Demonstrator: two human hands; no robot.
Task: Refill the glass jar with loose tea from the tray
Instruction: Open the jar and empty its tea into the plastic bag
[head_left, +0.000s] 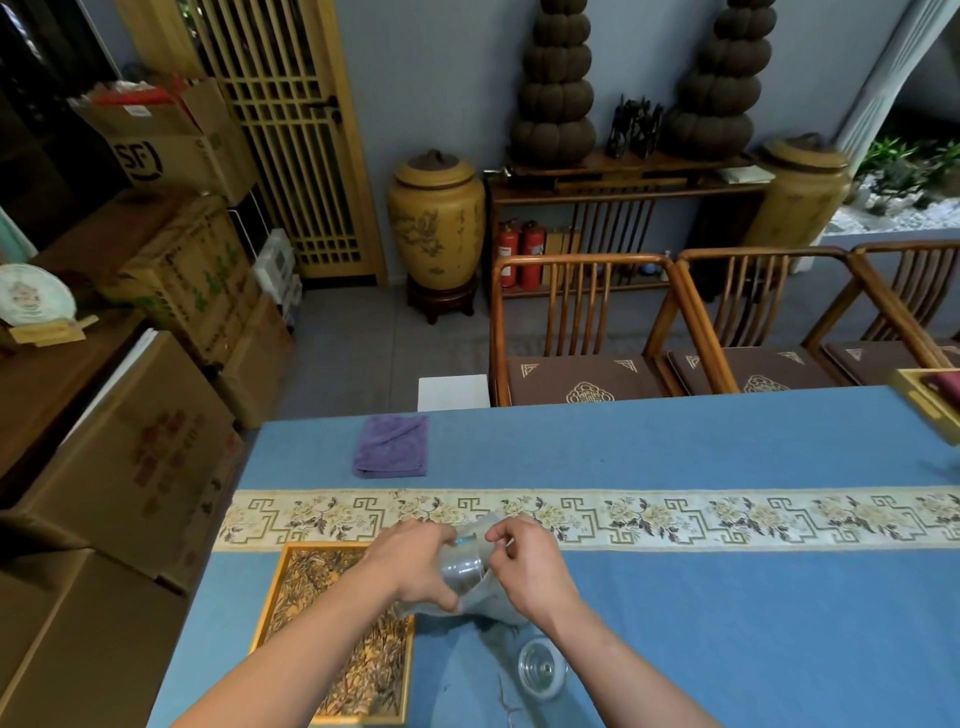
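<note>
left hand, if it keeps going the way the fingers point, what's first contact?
Left hand already grips the glass jar, fingers pointing rightward. Beyond the jar, probably the right hand pinching the clear plastic wrap; depth unclear.

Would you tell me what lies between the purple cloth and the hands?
In the head view, only the floral runner crosses between the purple cloth and the hands.

Both hands covered much of the glass jar (462, 569), so its mouth and contents could not be made out. The left hand (415, 564) and forearm hid part of the tray (270, 613) beside the jar, and the tray's near end ran off the bottom edge. A clear plastic wrap (488, 603) around the jar was blurred. Right of the jar, 1 wooden box (930, 410) was cut by the right edge.
</note>
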